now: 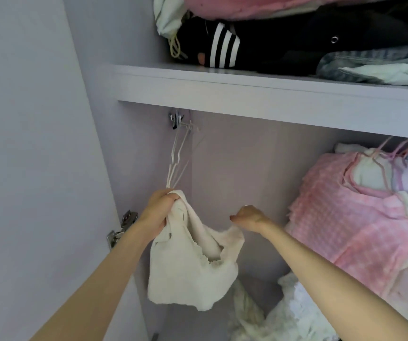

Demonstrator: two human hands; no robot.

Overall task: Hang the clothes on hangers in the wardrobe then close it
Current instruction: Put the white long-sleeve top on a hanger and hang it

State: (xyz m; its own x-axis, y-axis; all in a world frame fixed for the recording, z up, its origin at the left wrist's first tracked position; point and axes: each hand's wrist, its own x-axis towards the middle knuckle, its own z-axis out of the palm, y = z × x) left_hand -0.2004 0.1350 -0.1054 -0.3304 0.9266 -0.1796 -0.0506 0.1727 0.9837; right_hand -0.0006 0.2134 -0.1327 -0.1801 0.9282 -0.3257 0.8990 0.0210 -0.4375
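Your left hand (160,209) is in the middle of the frame, a bit to the left. Its fingers are curled tight around the top of a small cream top (193,264). The same hand seems to hold the bottom of a thin white hanger (177,158), but the cloth hides that part, so you cannot tell for sure. The hanger goes up from your hand to a metal hook (176,118) under the shelf (247,92).

Your right hand (248,217) is near the middle of the frame, just right of the left one. Its fingers are bent, and it pinches the other edge of the cream top. The top hangs down between your two hands like a little bag, and its open part faces you.

At the right side of the frame, a pink checked dress (350,222) hangs on a pink hanger (384,148), close to other hanging clothes. At the bottom, right of the middle, a pile of white clothes (284,313) lies low in the wardrobe, below the cream top.

At the top of the frame, on the shelf, folded clothes are stacked. One is a black piece with white stripes (222,45), and some jeans (370,62) lie to its right.

At the left side, the wardrobe door (26,143) stands open. Its silver hinge (121,227) is just left of your left arm.
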